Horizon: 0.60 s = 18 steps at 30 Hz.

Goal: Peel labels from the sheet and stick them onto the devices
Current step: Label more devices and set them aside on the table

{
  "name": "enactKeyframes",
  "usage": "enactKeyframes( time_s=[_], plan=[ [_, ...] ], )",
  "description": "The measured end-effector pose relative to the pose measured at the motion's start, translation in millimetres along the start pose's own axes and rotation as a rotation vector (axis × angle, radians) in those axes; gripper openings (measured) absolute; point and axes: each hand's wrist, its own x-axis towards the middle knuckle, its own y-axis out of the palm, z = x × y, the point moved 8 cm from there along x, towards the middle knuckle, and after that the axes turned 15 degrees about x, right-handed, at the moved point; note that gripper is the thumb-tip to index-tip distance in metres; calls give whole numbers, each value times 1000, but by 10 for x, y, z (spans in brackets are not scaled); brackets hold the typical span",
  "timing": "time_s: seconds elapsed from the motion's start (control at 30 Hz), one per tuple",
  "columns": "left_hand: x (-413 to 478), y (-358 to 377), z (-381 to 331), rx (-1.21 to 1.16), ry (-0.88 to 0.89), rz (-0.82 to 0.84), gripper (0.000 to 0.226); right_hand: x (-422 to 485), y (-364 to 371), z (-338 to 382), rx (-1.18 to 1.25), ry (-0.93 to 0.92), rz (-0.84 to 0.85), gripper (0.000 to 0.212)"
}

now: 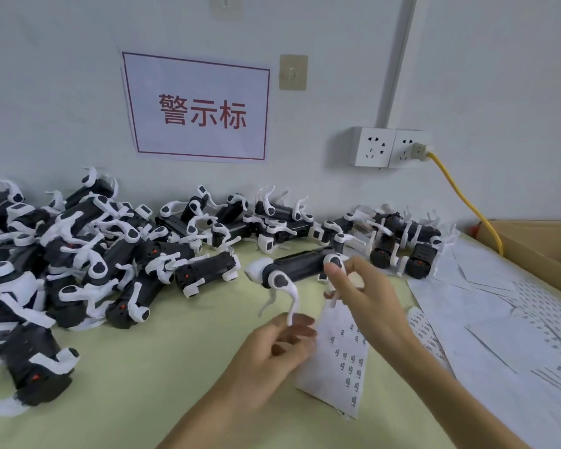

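A black robot-dog device (300,266) with white legs is held just above the green table (149,377). My right hand (370,299) grips its rear end, thumb on the white hip joint. The top edge of the label sheet (340,361) is tucked under that hand's curled fingers, and the sheet hangs down to the table with several small printed labels on it. My left hand (272,351) is lower and to the left. Its curled fingertips pinch the tip of one white leg of the device.
A large pile of the same devices (78,254) covers the left of the table, and more devices (402,244) stand at the back right. Loose label sheets (506,319) lie on the right beside a cardboard box (538,244). A yellow cable (460,196) runs from the wall socket (402,147).
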Motion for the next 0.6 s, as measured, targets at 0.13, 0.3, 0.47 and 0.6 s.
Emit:
enactKeyframes(
  time_s=[0.13, 0.3, 0.47, 0.6],
  plan=[
    [20, -137, 41, -203, -31, -41, 61, -307, 187, -94, 134, 2, 42, 44],
    [11, -196, 104, -538, -87, -47, 69, -504, 427, -142, -10, -94, 151, 28],
    [10, -209, 61, -689, -65, -76, 69, -524, 404, -67, -149, -172, 170, 23],
    [-13, -231, 31, -745, -96, -105, 63, -535, 330, -95, -197, -157, 140, 38]
  ],
)
